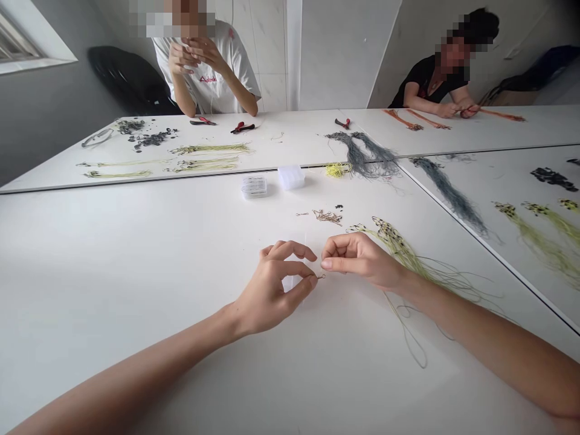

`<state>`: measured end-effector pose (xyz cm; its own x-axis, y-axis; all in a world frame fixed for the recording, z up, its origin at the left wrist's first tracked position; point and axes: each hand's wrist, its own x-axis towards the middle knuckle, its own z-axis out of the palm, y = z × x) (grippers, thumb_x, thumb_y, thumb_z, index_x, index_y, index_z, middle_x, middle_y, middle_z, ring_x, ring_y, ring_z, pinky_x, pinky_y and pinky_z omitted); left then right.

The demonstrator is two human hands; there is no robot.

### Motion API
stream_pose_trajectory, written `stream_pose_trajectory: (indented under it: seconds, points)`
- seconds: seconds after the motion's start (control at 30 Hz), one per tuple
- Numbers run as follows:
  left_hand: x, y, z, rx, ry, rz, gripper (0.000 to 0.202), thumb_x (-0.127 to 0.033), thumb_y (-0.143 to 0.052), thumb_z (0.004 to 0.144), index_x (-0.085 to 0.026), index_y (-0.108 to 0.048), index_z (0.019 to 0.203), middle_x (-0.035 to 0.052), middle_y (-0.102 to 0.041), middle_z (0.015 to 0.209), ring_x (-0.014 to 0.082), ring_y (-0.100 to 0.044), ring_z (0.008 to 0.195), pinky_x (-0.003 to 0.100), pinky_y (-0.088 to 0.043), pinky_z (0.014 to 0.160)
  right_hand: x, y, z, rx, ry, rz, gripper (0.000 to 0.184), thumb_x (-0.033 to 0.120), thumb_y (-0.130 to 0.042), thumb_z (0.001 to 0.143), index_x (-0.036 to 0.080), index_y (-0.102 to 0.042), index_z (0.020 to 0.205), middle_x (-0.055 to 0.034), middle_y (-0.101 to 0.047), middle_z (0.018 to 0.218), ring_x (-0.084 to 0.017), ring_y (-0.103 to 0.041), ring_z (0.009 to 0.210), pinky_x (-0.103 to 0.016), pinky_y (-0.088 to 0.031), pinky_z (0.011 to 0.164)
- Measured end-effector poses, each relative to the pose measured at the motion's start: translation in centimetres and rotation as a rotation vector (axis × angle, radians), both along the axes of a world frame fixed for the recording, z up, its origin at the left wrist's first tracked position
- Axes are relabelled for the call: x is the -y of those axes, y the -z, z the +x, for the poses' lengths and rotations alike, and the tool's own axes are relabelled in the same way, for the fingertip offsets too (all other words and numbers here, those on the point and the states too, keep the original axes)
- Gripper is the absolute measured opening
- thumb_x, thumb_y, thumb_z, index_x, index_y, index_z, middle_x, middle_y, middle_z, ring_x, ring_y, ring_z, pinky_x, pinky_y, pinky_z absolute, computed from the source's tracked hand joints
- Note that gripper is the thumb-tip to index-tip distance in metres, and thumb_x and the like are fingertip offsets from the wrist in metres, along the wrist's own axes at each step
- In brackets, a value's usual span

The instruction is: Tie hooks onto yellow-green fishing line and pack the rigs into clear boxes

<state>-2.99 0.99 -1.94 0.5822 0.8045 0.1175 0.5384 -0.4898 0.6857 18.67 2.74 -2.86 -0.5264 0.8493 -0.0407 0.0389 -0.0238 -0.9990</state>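
My left hand (276, 290) pinches a tiny brass-coloured metal fitting with a ring end (322, 277) between thumb and forefinger, the other fingers arched above. Close beside it on the right, my right hand (357, 260) has its thumb pressed to curled fingers; what they hold, if anything, is too small to make out. Under the left hand lies a clear plastic piece (290, 282), mostly covered. Beyond both hands sits a small pile of similar brass-coloured fittings (328, 217) with a few black bits (339, 207). A bundle of yellow-green cords (399, 244) runs beneath my right forearm.
Two clear plastic boxes (254, 187) stand near the table seam. Grey cord bundles (353, 151), a yellow coil (336, 170), pliers (243, 127) and black parts (154, 139) lie farther off. Two people sit opposite, one in a white shirt (226, 66), one handling orange cords (502, 113).
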Motion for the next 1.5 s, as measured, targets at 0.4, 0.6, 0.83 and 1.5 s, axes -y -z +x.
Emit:
stream_pose_trajectory:
  seconds: [0.4, 0.6, 0.83, 1.5]
  points:
    - [-0.2, -0.1, -0.1, 0.378, -0.127, -0.365, 0.021, -0.03, -0.059, 0.087, -0.02, -0.068, 0.071, 0.0069, -0.063, 0.11, 0.0216, -0.058, 0.094, 0.034, -0.047, 0.073, -0.1, 1.0, 0.4, -0.019, -0.026, -0.128, 0.018, 0.03, -0.071, 0.077, 0.015, -0.061, 0.074, 0.0031, -0.05, 0.062, -0.008, -0.04, 0.055, -0.024, -0.027, 0.051]
    - [0.2, -0.6, 0.0, 0.541, 0.029, -0.611, 0.023, -0.021, -0.058, 0.087, -0.017, -0.064, 0.065, 0.0069, -0.069, 0.105, 0.0183, -0.061, 0.082, 0.032, -0.047, 0.07, -0.2, 2.2, -0.1, -0.152, -0.125, -0.219, 0.018, 0.029, -0.074, 0.076, 0.015, -0.062, 0.075, 0.0017, -0.052, 0.066, -0.008, -0.042, 0.058, -0.024, -0.027, 0.053]
    - [0.2, -0.3, 0.1, 0.55, 0.058, -0.644, 0.018, -0.024, -0.057, 0.09, -0.016, -0.068, 0.078, 0.0081, -0.071, 0.099, 0.0223, -0.064, 0.093, 0.035, -0.048, 0.079, 0.4, 1.0, 0.2, 0.076, 0.021, 0.149, 0.013, 0.029, -0.066, 0.083, 0.017, -0.069, 0.088, -0.0055, -0.065, 0.089, -0.013, -0.052, 0.066, -0.031, -0.042, 0.066]
    - [-0.5, -0.3, 0.1, 0.308, 0.023, -0.45, 0.026, -0.036, -0.051, 0.093, -0.018, -0.068, 0.09, 0.0046, -0.069, 0.092, 0.0185, -0.061, 0.086, 0.031, -0.047, 0.075, 3.1, -2.3, -0.5, 0.554, 0.033, 0.75, 0.014, 0.01, -0.048, 0.092, 0.02, -0.056, 0.085, 0.001, -0.061, 0.081, -0.012, -0.05, 0.069, -0.032, -0.035, 0.081]
